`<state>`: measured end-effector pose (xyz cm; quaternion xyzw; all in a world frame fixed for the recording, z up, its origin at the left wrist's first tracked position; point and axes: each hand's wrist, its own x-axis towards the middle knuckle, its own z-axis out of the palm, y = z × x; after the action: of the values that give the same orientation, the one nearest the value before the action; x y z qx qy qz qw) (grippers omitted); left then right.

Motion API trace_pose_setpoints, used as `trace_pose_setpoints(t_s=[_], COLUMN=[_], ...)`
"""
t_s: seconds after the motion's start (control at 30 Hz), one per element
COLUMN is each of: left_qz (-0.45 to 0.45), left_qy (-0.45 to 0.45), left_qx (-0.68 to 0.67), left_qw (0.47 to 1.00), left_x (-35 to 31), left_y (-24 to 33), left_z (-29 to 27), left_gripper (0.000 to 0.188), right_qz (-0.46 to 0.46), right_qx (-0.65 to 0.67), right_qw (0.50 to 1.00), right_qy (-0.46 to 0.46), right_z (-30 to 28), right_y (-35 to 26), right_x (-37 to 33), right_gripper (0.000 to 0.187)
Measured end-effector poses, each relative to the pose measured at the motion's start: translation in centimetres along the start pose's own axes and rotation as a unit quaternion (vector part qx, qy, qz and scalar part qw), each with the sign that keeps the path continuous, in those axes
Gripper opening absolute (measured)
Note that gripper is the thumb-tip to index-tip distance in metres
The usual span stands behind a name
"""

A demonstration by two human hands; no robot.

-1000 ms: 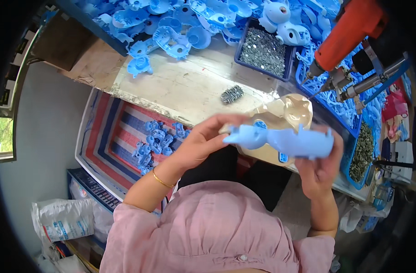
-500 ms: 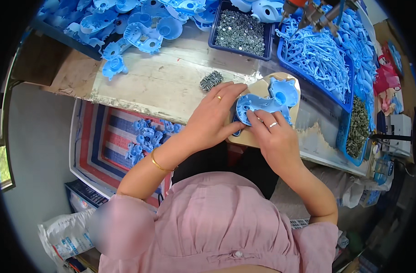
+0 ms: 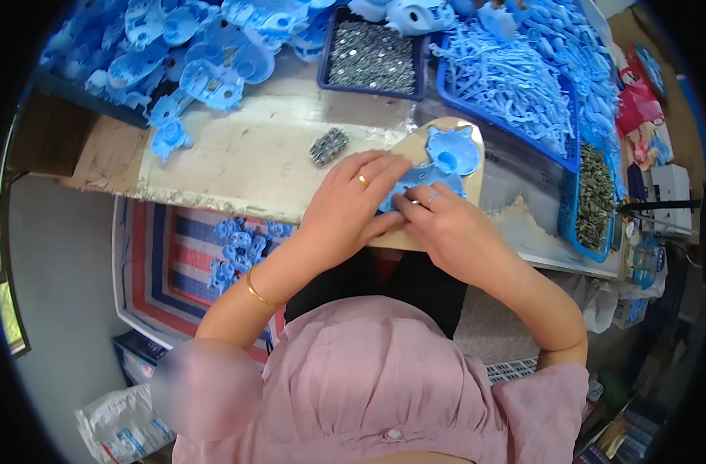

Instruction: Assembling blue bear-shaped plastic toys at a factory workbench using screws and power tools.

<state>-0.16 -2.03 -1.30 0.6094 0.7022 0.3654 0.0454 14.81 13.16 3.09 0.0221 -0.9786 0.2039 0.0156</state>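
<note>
A light-blue moulded plastic shell (image 3: 452,151), animal-shaped with a round cup-like end, lies hollow side up on a tan board (image 3: 474,163) at the table's front edge. My left hand (image 3: 349,203) is curled over the shell's left end, fingers on its far side and thumb on the near side. The fingertips of my right hand (image 3: 452,226) are bunched together at the shell's near left part, close to my left thumb. Whatever is between them is hidden. Left of the board sits a small pile of grey metal pieces (image 3: 327,146).
Blue shells (image 3: 214,83) heap at the far left. A dark tray (image 3: 372,58) holds small metal parts; blue baskets at right hold thin blue plastic pieces (image 3: 507,85) and screws (image 3: 595,189). Below the table, a striped-lined bin (image 3: 144,263) contains more blue parts.
The whole view has shifted, so the table's contents appear further left. My right fingertips have drawn together and moved nearer my left thumb. My left hand stays on the shell.
</note>
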Motion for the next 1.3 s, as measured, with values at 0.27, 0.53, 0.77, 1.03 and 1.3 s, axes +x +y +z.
trace_pose_setpoints(t_s=[0.27, 0.53, 0.77, 1.03, 1.3], left_qz=[-0.005, -0.003, 0.001, 0.004, -0.004], left_qy=[-0.030, -0.025, -0.032, 0.007, -0.089], left_qx=[0.026, 0.025, 0.037, 0.056, -0.050], left_qw=[0.999, 0.999, 0.999, 0.998, 0.995], left_x=[0.3, 0.4, 0.6, 2.5, 4.5], left_y=[1.0, 1.0, 1.1, 3.2, 5.7], left_z=[-0.1, -0.2, -0.4, -1.4, 0.5], left_gripper=[0.056, 0.053, 0.053, 0.069, 0.055], right_qz=[0.242, 0.217, 0.248, 0.113, 0.134], right_qx=[-0.156, -0.229, 0.016, 0.228, 0.355], right_qw=[0.909, 0.898, 0.922, 0.956, 0.922], right_qy=[0.301, 0.306, 0.298, 0.143, 0.078], right_z=[-6.9, -5.8, -9.3, -8.9, -6.7], right_y=[13.3, 15.4, 17.1, 8.5, 4.0], right_x=[0.7, 2.6, 1.2, -1.5, -4.5], right_gripper=[0.016, 0.024, 0.023, 0.023, 0.020])
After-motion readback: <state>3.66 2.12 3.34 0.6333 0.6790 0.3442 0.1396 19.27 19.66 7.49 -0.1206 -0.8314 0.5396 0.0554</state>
